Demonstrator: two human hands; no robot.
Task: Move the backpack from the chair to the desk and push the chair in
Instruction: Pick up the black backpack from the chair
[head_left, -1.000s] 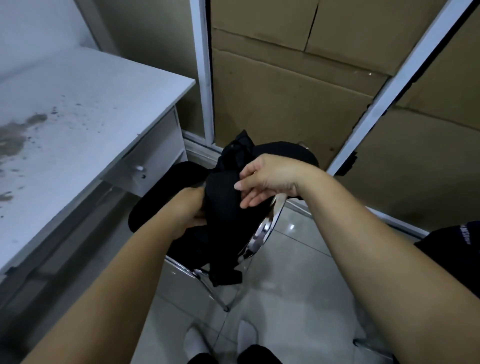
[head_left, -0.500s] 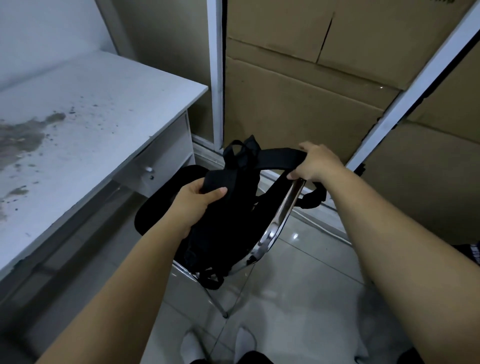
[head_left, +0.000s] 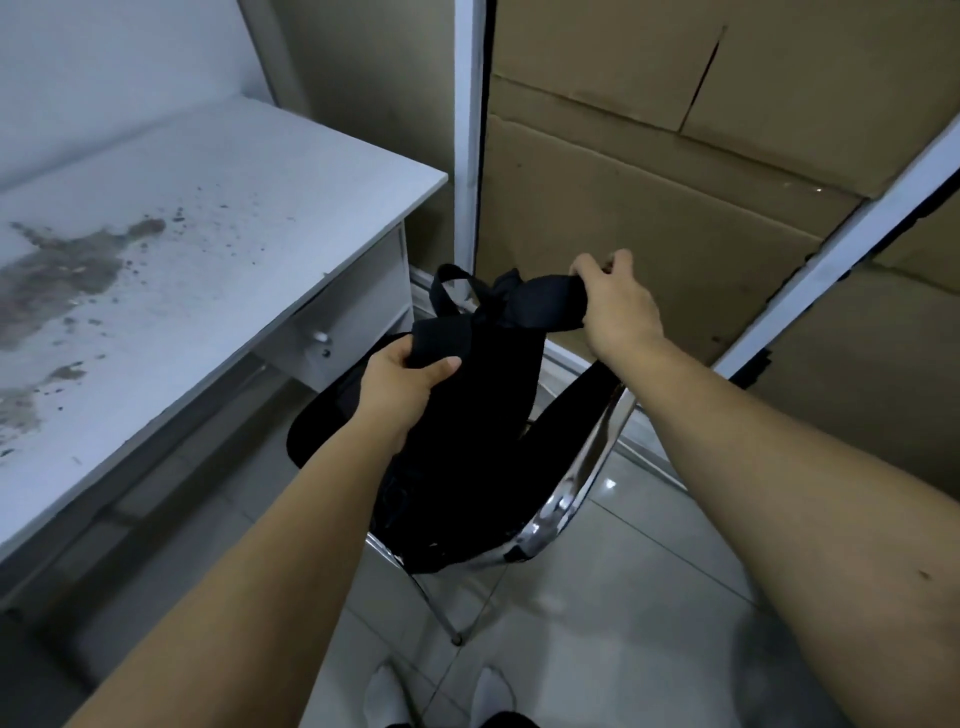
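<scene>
Black backpack (head_left: 467, 441) now lifted higher than a second ago, bottom still near chair (head_left: 576, 483) seat. Left hand (head_left: 400, 384) clamps one shoulder strap, right hand (head_left: 615, 306) grips other strap, shifted from bag body. Stained table (head_left: 218, 208) to left awaits; chair push pending.

A dim interior is shown under cool, bluish light. A small bright glare is caught on the glossy floor tile (head_left: 610, 484), and highlights are picked up along the chrome chair frame (head_left: 587, 467). The black backpack (head_left: 457, 447) is rendered almost without detail. The desk (head_left: 218, 208) top is lit evenly. Straight lines are bowed toward the edges by the wide-angle lens, and overall softness is seen.
</scene>
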